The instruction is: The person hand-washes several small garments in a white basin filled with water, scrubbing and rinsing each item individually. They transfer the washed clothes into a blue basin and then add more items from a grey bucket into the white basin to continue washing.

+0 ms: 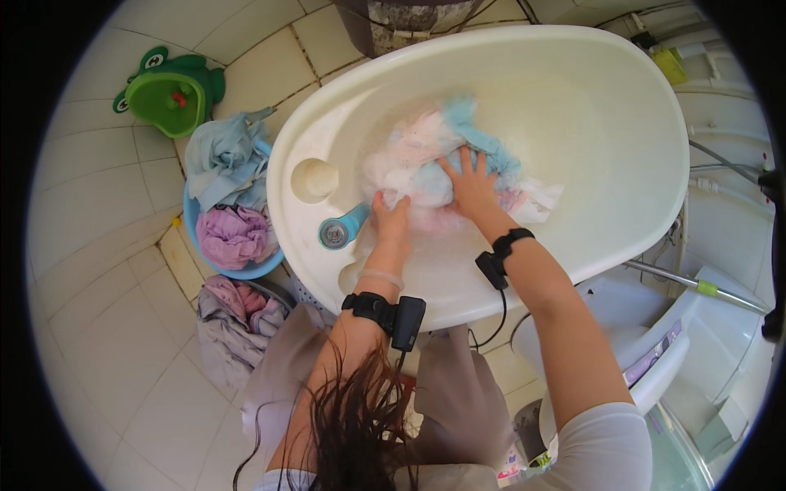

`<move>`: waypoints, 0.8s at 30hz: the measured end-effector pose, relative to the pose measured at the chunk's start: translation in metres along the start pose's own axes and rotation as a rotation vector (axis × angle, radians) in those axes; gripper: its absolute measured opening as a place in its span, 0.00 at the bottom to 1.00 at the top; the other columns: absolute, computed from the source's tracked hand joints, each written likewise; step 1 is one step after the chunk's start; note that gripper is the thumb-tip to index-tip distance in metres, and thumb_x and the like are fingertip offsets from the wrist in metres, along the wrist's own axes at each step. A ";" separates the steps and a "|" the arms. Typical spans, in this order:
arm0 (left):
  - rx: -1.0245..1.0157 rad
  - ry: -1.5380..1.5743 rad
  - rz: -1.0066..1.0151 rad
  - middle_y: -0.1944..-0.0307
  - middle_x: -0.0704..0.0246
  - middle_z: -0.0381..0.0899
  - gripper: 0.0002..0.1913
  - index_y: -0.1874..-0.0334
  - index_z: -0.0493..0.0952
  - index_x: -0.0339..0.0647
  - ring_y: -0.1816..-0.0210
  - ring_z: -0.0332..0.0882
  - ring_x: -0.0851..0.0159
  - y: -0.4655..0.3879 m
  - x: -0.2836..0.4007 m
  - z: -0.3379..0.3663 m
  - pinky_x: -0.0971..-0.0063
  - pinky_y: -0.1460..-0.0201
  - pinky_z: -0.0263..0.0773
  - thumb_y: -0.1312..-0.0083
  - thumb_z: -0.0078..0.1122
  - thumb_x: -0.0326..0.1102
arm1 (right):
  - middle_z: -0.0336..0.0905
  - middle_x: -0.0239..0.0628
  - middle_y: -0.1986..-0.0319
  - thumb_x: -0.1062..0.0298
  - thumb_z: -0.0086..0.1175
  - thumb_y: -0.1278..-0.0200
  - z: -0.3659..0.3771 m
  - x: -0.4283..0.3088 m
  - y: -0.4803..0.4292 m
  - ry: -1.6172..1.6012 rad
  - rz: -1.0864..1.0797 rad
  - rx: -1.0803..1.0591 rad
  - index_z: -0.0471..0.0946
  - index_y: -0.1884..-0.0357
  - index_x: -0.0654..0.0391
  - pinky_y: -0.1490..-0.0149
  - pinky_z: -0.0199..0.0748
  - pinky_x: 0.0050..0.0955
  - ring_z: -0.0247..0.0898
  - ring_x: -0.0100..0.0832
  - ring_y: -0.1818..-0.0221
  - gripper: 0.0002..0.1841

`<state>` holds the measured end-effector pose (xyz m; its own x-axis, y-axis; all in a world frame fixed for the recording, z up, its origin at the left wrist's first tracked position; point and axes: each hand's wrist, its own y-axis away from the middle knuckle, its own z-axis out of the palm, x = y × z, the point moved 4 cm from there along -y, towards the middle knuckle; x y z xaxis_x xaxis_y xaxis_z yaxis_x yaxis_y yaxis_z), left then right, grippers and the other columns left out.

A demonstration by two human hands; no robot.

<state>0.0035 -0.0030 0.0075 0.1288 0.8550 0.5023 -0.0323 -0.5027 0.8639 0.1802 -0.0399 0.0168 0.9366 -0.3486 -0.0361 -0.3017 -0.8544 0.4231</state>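
Note:
A heap of wet pink, white and light blue cloth (424, 138) lies in a large white plastic tub (620, 110), in cloudy water. My right hand (474, 187) rests on top of its blue part, fingers spread and pressed down. At the near left edge of the heap is my left hand (391, 215), thumb and fingers against white cloth; whether it grips a fold cannot be told. A white piece with a pink pattern (534, 199) sticks out to the right of my right hand. Left of my left hand, a blue fitting with a round grey face (335, 234) sits on the tub's ledge.
Left of the tub, a blue basin (261, 268) holds light blue and purple clothes. More grey and pink clothing (236, 325) is piled below it. A green frog-shaped potty (169, 92) stands by the tiled wall. A metal pole (666, 277) slants at the right.

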 end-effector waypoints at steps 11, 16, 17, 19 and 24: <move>-0.300 0.285 -0.270 0.29 0.57 0.60 0.45 0.27 0.56 0.48 0.29 0.57 0.51 -0.001 0.041 0.031 0.35 0.31 0.45 0.40 0.57 0.67 | 0.79 0.48 0.58 0.69 0.60 0.59 -0.107 0.004 0.014 -1.029 -0.551 -0.049 0.77 0.48 0.58 0.47 0.72 0.36 0.75 0.48 0.53 0.28; -0.612 0.475 -0.261 0.45 0.57 0.77 0.26 0.41 0.71 0.37 0.42 0.75 0.54 0.012 0.038 0.040 0.54 0.37 0.69 0.31 0.48 0.52 | 0.76 0.44 0.54 0.72 0.59 0.58 -0.137 -0.010 0.047 -0.787 -0.629 -0.351 0.75 0.47 0.55 0.44 0.70 0.36 0.71 0.45 0.47 0.28; -0.571 0.495 -0.256 0.47 0.57 0.78 0.23 0.43 0.72 0.36 0.44 0.77 0.55 0.014 0.034 0.040 0.57 0.38 0.72 0.29 0.46 0.48 | 0.75 0.44 0.53 0.74 0.58 0.58 -0.140 -0.009 0.048 -0.787 -0.690 -0.304 0.74 0.46 0.54 0.43 0.70 0.36 0.70 0.45 0.45 0.29; -0.537 0.630 -0.234 0.46 0.58 0.78 0.21 0.43 0.72 0.34 0.44 0.76 0.54 0.018 0.031 0.042 0.56 0.37 0.70 0.30 0.45 0.42 | 0.72 0.44 0.49 0.78 0.56 0.56 -0.141 0.007 0.044 -0.788 -0.665 -0.078 0.71 0.43 0.52 0.43 0.71 0.39 0.70 0.47 0.45 0.31; -0.440 0.900 -0.156 0.41 0.59 0.73 0.21 0.40 0.69 0.33 0.39 0.70 0.57 0.034 0.026 0.045 0.60 0.34 0.66 0.33 0.50 0.37 | 0.67 0.46 0.41 0.84 0.55 0.54 -0.119 0.069 0.026 -0.663 -0.406 -0.025 0.66 0.37 0.48 0.42 0.72 0.42 0.63 0.53 0.38 0.37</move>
<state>0.0504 -0.0034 0.0481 -0.6259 0.7770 0.0675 -0.4644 -0.4409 0.7681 0.2584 -0.0402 0.1332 0.6684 -0.1741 -0.7232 0.0539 -0.9583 0.2806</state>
